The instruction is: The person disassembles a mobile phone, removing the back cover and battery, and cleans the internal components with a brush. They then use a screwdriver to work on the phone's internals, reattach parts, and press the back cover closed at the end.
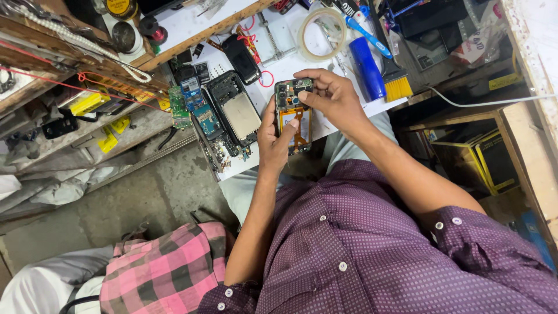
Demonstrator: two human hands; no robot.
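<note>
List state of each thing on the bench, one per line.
Opened phone: back off, board and orange flex exposed, held off the bench.
Left hand: grips the phone's left edge, thumb on the flex.
Right hand: fingers on the phone's top end.
Second phone: back off, lying flat on the bench.
Black phone: lying flat, closed.
Tape roll: lying flat.
Brush: lying down, bristles toward the bench edge.

Bright even light, sharp, wide-angle edge distortion.

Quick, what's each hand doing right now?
Left hand: closed around the opened phone, thumb on its back.
Right hand: fingers pinching the phone's top end.
</note>
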